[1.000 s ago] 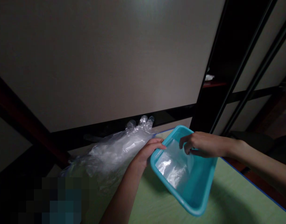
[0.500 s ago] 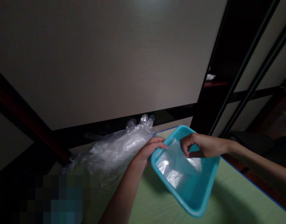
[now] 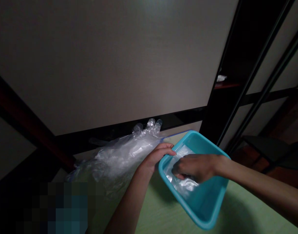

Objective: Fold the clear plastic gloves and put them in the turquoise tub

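Observation:
My left hand is closed on the left rim of a turquoise plastic basin, thumb over the edge. The basin is tilted, its open top facing me. Inside it, my right hand has its fingers curled down on thin clear plastic along the left side; its fingertips are partly hidden. Whether that plastic is a glove I cannot tell. Left of the basin lies a heap of clear disposable plastic gloves, with glove fingers sticking up at its far end.
The basin is over a pale green surface with a blue edge. Behind it stands a large cupboard panel with a dark band. A dark open shelf is at the right, and a dark chair stands beyond the surface.
My right hand has moved left and down inside the basin, pressing lower onto the clear plastic, which was raised before. My left hand stays on the rim.

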Available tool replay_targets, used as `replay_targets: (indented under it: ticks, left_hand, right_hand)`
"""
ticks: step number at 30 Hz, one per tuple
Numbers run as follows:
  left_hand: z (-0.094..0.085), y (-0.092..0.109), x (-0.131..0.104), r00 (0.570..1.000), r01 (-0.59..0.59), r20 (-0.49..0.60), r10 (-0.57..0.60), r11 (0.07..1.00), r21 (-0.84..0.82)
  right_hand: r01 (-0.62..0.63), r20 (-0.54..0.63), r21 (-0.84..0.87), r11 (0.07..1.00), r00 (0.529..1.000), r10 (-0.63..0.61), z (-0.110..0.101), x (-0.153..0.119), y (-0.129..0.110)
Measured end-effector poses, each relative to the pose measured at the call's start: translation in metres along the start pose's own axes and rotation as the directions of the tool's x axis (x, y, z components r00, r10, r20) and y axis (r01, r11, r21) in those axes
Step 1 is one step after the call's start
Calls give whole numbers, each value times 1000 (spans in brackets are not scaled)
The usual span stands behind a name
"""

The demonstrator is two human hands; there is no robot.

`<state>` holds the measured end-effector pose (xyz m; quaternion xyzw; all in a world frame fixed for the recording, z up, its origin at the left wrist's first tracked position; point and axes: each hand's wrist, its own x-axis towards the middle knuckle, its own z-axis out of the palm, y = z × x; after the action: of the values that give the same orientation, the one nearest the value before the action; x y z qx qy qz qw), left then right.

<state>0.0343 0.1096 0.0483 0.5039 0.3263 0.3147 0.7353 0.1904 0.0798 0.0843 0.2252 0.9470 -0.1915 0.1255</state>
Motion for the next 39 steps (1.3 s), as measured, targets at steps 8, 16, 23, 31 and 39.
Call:
replay_targets:
  ticks: [8, 16, 23, 31, 39]
  left_hand:
    - [0, 1, 0, 1000, -9, 13, 9, 1000, 7]
    - [2, 1, 0, 1000, 13, 10, -13, 1000, -9]
    - [2, -1, 0, 1000, 9, -18, -9, 1000, 9]
    - [4, -1, 2, 1000, -9, -12, 8, 1000, -14]
    - [5, -6, 4, 999, -9, -43, 5, 997, -77]
  right_hand:
    - [-7, -171, -72, 997, 985, -5, 9, -2, 1]
    - [-103, -159, -146, 984, 984, 80, 23, -1, -3]
    - [-120, -136, -145, 982, 986, 101, 25, 4, -5]
    - [-57, -12, -118, 991, 998, 56, 28, 6, -4]
    - [-94, -10, -167, 981, 996, 94, 29, 8, -8]
